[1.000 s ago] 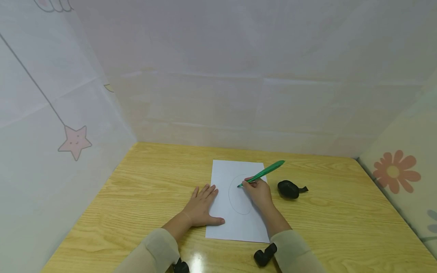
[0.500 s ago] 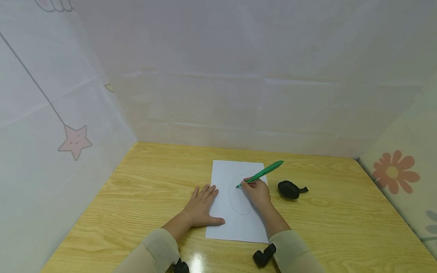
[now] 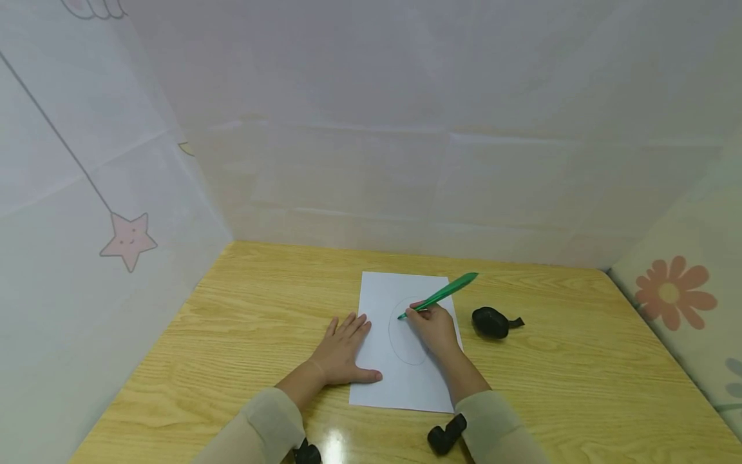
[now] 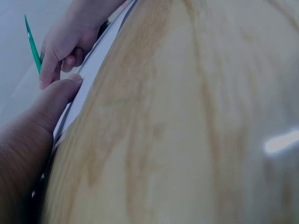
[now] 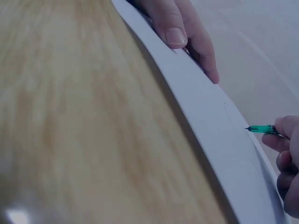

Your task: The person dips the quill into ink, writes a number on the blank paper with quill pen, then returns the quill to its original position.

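Note:
A white sheet of paper (image 3: 400, 390) lies on the wooden table, with a thin oval outline drawn on it. My left hand (image 3: 343, 354) rests flat on the sheet's left edge, fingers spread and thumb on the paper. Between thumb and fingers my right hand (image 3: 436, 330) pinches a green pen (image 3: 449, 290) whose upper end widens like a leaf. The pen's tip is inside the upper part of the oval. In the right wrist view the dark tip of the pen (image 5: 261, 129) is at the paper (image 5: 196, 98). The right hand covers part of the oval's right side.
A black rounded object (image 3: 490, 322) with a short tab lies on the table (image 3: 261, 303) to the right of the paper. Black devices (image 3: 446, 435) sit at both wrists. Pale printed cloth (image 3: 348, 180) stands around the table's back and sides.
My right hand and the pen have shifted slightly to the left, inside the oval. My left hand and the paper stay where they were.

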Motion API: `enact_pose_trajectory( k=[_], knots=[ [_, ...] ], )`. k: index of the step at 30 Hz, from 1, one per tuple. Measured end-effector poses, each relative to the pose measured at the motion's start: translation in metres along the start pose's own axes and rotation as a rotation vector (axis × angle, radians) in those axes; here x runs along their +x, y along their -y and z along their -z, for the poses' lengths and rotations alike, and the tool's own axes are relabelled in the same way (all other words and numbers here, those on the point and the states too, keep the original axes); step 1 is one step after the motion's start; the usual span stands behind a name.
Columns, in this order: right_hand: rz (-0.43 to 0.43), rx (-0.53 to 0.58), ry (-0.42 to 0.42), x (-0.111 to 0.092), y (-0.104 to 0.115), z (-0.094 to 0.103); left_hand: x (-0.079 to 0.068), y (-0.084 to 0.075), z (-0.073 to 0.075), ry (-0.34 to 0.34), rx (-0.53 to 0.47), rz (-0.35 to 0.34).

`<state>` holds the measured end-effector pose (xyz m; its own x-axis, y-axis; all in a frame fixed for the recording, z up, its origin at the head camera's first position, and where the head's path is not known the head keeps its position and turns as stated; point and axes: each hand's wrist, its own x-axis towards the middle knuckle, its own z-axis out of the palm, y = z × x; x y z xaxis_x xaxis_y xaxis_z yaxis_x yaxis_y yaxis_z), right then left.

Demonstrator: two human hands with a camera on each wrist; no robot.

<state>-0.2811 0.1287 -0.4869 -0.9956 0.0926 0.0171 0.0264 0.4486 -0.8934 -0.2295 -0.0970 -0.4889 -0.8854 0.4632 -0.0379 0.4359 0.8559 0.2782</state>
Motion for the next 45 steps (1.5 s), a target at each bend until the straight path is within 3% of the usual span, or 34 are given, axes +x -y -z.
enact_pose_trajectory(
  k=[45],
  knots=[
    [0.023, 0.007, 0.052, -0.0035, 0.0015, -0.0083, 0.0012, -0.0007, 0.0005, 0.012, -0.007, 0.011]
  ],
)
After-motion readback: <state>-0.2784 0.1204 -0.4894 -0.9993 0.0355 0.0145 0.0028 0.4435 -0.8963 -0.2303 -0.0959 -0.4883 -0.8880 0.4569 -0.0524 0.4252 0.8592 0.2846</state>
